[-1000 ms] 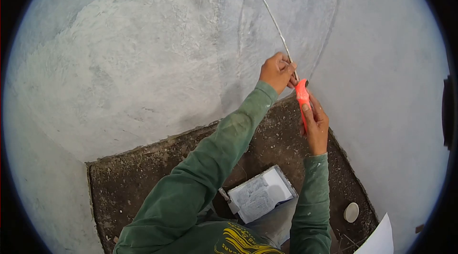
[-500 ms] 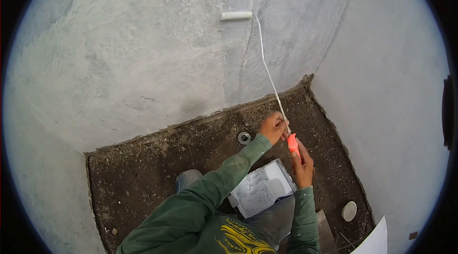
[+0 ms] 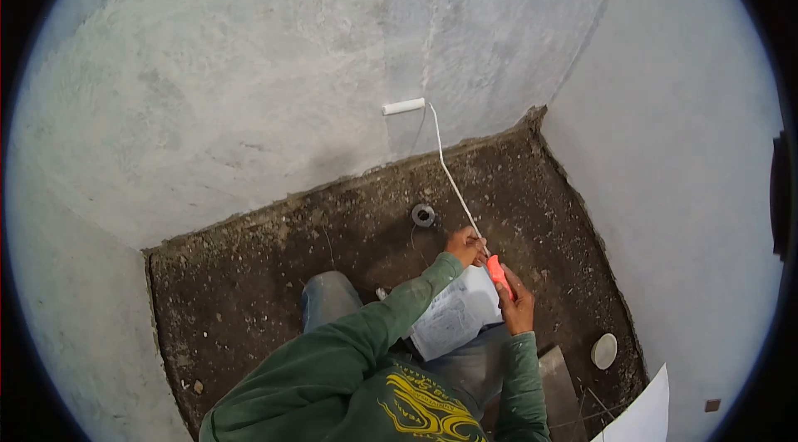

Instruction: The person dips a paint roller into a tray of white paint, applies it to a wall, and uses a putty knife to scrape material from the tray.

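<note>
Centrally, the right hand (image 3: 517, 307) grips the bright orange handle (image 3: 499, 272) of a paint roller (image 3: 440, 143), while the left hand (image 3: 465, 248) pinches its slender white rod (image 3: 454, 187). The white cylindrical roller head (image 3: 403, 107) appears before the mottled grey plaster wall (image 3: 266, 101); contact cannot be determined.

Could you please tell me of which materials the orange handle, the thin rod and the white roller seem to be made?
Orange handle: probably moulded plastic, given its bright, even colour.
Thin rod: likely metal, being slender and bent yet holding its shape; its white surface may be paint.
White roller: perhaps fabric or foam, matte-looking, but its texture is too small to tell.
</note>
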Demonstrator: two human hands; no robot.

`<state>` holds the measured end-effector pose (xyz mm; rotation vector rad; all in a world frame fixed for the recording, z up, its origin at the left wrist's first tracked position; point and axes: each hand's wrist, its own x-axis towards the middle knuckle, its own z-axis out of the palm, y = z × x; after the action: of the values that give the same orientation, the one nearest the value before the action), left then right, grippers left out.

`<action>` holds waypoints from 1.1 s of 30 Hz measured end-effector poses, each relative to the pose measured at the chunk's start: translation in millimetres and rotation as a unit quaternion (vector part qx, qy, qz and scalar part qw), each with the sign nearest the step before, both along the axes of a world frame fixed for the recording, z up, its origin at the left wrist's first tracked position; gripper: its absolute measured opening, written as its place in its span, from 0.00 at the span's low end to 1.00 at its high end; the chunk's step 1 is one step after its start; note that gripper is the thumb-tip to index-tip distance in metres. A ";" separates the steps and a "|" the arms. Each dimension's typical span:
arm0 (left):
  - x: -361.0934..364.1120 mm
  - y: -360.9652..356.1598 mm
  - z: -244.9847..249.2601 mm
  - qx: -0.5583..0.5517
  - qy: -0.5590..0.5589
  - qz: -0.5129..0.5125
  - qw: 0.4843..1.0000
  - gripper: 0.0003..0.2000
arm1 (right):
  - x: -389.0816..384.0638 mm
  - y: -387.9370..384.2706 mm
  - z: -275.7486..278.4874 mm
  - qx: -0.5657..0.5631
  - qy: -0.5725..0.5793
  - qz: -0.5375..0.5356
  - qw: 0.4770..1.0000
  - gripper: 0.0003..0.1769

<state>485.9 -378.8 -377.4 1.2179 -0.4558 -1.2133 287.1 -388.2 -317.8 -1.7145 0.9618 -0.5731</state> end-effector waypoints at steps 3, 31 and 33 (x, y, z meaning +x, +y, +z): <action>-12.7 8.6 -9.5 0.038 0.040 -0.006 0.998 0.05 | -10.0 5.9 1.5 -0.050 0.021 0.014 0.998 0.23; 3.1 -55.5 -40.5 0.020 0.163 -0.020 0.986 0.07 | 9.4 -67.5 0.3 -0.019 0.092 0.018 0.995 0.23; 0.6 -52.0 -25.0 0.004 0.166 -0.019 0.986 0.09 | 6.3 -65.8 10.5 -0.012 0.077 0.019 0.997 0.23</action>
<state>486.5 -430.8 -402.4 0.9921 -0.2275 -1.4198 293.4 -454.0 -307.2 -1.8147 1.0310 -0.4337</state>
